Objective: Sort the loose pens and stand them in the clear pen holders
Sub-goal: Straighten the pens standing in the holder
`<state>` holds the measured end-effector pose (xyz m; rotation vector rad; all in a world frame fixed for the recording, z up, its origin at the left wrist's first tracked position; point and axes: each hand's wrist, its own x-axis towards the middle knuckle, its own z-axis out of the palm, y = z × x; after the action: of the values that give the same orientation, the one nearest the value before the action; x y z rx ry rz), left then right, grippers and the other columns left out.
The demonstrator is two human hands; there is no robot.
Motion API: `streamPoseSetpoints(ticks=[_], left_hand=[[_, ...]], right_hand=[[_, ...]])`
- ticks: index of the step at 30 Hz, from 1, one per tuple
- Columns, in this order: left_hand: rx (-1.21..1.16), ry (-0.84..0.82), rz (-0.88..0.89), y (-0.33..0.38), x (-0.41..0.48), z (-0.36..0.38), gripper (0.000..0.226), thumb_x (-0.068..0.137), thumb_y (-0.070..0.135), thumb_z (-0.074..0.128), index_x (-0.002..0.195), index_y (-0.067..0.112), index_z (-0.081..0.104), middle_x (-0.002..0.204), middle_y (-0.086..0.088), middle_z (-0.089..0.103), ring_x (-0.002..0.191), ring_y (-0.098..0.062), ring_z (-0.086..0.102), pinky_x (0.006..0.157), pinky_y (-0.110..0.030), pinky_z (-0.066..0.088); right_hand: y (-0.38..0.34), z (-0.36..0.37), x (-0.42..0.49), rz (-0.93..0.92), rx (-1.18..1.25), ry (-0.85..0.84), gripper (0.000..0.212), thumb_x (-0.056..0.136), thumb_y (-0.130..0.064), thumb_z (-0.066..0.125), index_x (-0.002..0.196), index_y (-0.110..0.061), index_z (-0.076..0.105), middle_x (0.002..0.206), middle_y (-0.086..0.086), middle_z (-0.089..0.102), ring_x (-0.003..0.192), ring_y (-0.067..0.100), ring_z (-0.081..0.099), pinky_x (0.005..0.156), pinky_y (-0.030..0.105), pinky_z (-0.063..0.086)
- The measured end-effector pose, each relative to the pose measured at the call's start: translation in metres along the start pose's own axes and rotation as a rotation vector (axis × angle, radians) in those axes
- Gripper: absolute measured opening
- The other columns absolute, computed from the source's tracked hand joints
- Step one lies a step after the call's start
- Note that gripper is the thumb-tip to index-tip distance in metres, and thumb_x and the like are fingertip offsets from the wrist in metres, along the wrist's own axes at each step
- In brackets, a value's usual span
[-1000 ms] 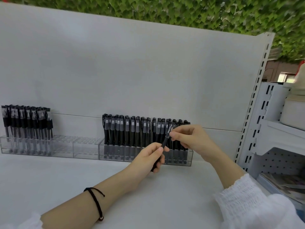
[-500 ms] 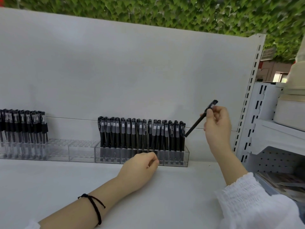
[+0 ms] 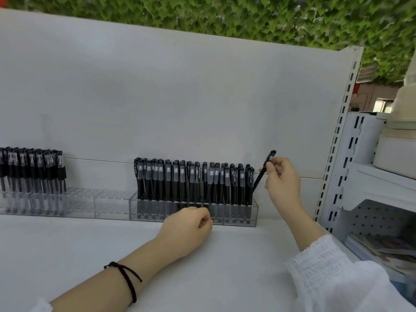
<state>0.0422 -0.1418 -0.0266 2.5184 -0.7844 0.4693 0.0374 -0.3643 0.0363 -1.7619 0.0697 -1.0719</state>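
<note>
Far left, the first batch of pens point(image 3: 33, 172) stands untouched, and the empty clear sections point(image 3: 101, 199) beside it are waiting for stock. Moving right, our left hand point(image 3: 186, 230) has let go of the pen and now rests loosely curled on the white shelf point(image 3: 90, 255). It holds nothing we can see, and it sits just in front of the packed clear holder point(image 3: 253, 210).

Here's the change: the pen point(image 3: 258, 180) now belongs to our right hand point(image 3: 283, 183) alone, pinched near the cap. It has come down out of the air, tilted, with its tip dipping in at the holder's right end, just beside the last standing pens. We'd call the slotting under way, not finished.

That row is crammed tight, so we can't make out the free slot, and the pen needs straightening first. The slotted upright point(image 3: 337, 154) stands near on the right.
</note>
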Motion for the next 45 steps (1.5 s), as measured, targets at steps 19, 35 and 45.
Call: streamPoseSetpoints(ticks=[19, 35, 45], left_hand=[[-0.022, 0.002, -0.02, -0.002, 0.002, -0.001, 0.021, 0.096, 0.036, 0.042, 0.096, 0.027, 0.061, 0.093, 0.012, 0.059, 0.088, -0.009, 0.054, 0.068, -0.026, 0.039], [-0.033, -0.002, -0.036, -0.001, 0.001, -0.002, 0.018, 0.096, 0.037, 0.042, 0.091, 0.03, 0.058, 0.091, 0.014, 0.058, 0.085, -0.006, 0.054, 0.062, -0.023, 0.036], [-0.041, 0.0, -0.038, 0.0, 0.0, -0.003, 0.017, 0.096, 0.037, 0.043, 0.09, 0.031, 0.057, 0.09, 0.014, 0.058, 0.084, -0.005, 0.053, 0.063, -0.023, 0.036]], right_hand=[[0.001, 0.012, 0.015, -0.043, -0.076, -0.087, 0.01, 0.099, -0.017, 0.05, 0.094, -0.024, 0.054, 0.086, 0.002, 0.072, 0.055, 0.013, 0.053, 0.064, 0.034, 0.048], [-0.009, 0.007, 0.015, -0.023, 0.012, -0.042, 0.016, 0.1, -0.017, 0.05, 0.089, -0.028, 0.052, 0.081, -0.006, 0.072, 0.06, 0.006, 0.053, 0.073, 0.037, 0.048], [-0.005, 0.006, 0.012, -0.052, -0.124, -0.117, 0.005, 0.098, -0.018, 0.053, 0.096, -0.021, 0.056, 0.072, -0.003, 0.065, 0.066, 0.018, 0.055, 0.073, 0.038, 0.049]])
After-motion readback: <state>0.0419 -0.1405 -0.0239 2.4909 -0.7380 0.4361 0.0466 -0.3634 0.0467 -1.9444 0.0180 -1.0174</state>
